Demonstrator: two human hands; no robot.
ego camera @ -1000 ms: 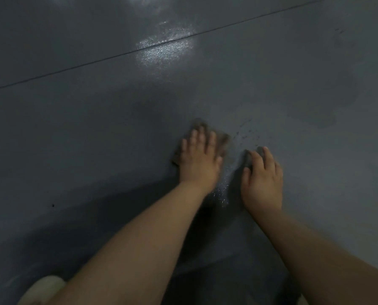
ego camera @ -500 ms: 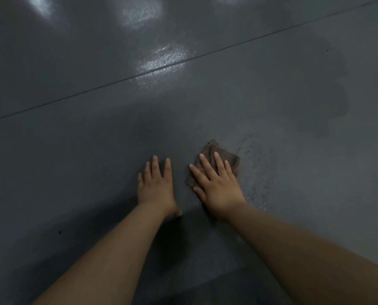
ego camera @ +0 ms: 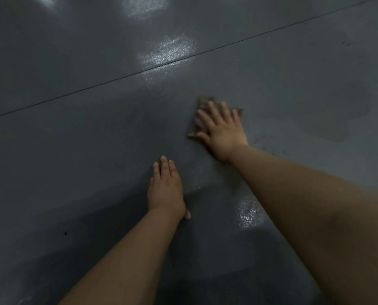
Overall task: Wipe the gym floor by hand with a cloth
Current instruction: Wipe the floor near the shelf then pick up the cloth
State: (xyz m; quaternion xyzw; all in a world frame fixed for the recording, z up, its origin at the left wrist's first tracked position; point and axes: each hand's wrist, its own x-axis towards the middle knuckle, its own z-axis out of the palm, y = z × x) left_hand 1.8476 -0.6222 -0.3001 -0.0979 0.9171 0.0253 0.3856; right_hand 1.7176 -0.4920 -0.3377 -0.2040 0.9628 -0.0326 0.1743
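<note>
The gym floor (ego camera: pixel 78 164) fills everything under me, a dark grey glossy sheet with a thin seam (ego camera: pixel 117 77) running from the left edge, rising to the upper right corner. Bright ceiling reflections (ego camera: pixel 168 51) sit across that seam and above it, toward the top edge. Off toward the right edge a darker damp patch (ego camera: pixel 346 115) spreads in an uneven shape. A smaller wet sheen (ego camera: pixel 248 213) glints near the lower middle, tucked just beside my right forearm (ego camera: pixel 311 212), which comes in from the lower right corner. My left forearm (ego camera: pixel 126 256) comes in from the bottom edge.

My right hand (ego camera: pixel 224 130) lies flat with its fingers spread apart, palm pressed down on the cloth (ego camera: pixel 203 101), which it pins against the floor rather than clutching it. The cloth is a small brownish rag, right of the floor's centre and below the seam; only its far corner and left border show past my fingers (the rest is hidden under my palm). A few dark specks (ego camera: pixel 260 139) dot the floor just right of that wrist.

My left hand (ego camera: pixel 165 190) rests palm down on bare floor, nearer to me and left of the cloth, fingers straight and close together, holding nothing. One tiny dark dot (ego camera: pixel 65 233) sits toward the lower left.
</note>
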